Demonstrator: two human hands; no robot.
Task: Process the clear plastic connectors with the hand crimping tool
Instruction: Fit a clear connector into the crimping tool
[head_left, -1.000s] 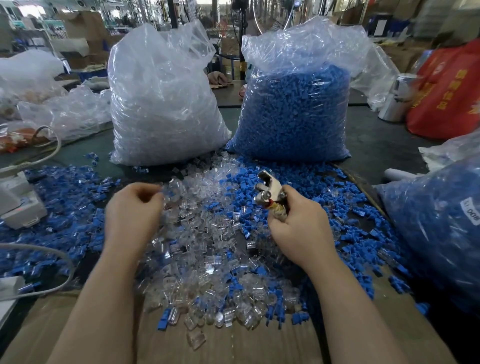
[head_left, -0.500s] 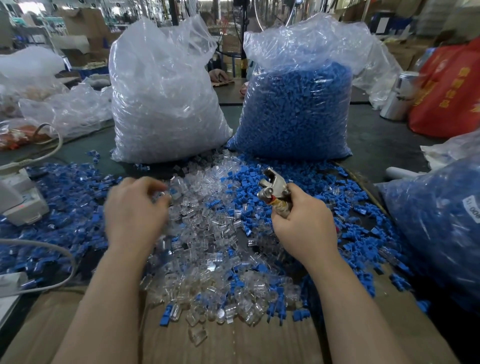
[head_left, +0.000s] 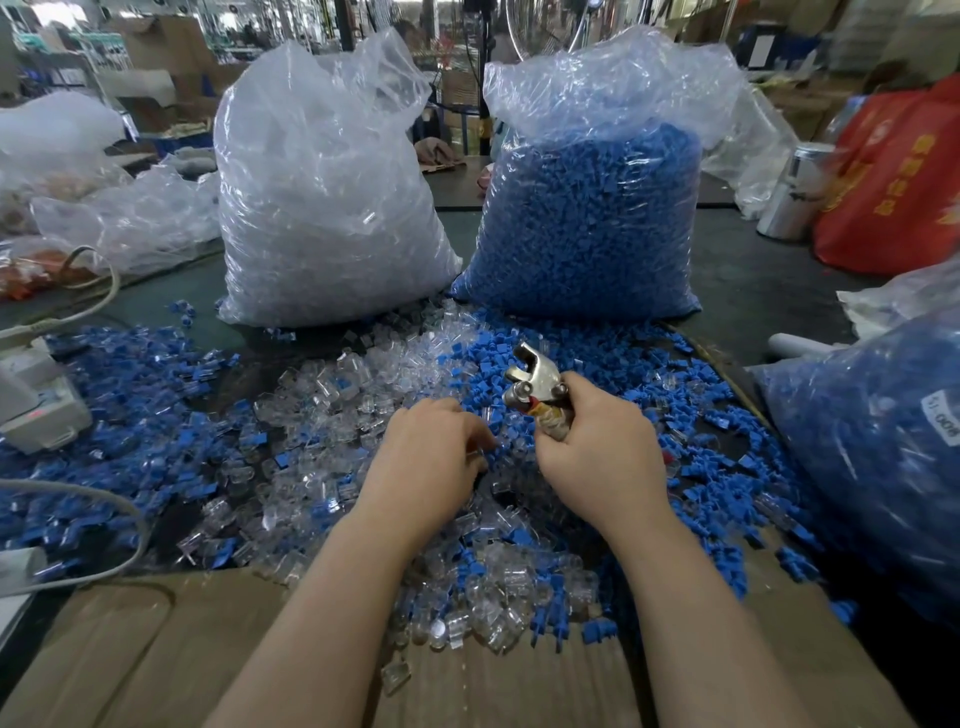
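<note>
A heap of clear plastic connectors (head_left: 322, 415) mixed with small blue caps (head_left: 613, 374) covers the table in front of me. My right hand (head_left: 597, 457) grips the metal hand crimping tool (head_left: 535, 384) by its handles, jaws pointing up and away. My left hand (head_left: 431, 457) lies knuckles up just left of the tool, fingers curled down into the pile near the blue caps. Its fingertips are hidden, so I cannot tell whether they pinch a piece.
A tall bag of clear connectors (head_left: 322, 208) and a bag of blue caps (head_left: 592, 218) stand behind the pile. Another blue-filled bag (head_left: 872, 447) lies right. A white device (head_left: 36, 410) with cables sits left. Cardboard (head_left: 156, 649) covers the near table.
My left hand has moved right across the pile, from the clear connectors to beside my right hand. The tool stays gripped in the right hand, roughly in place.
</note>
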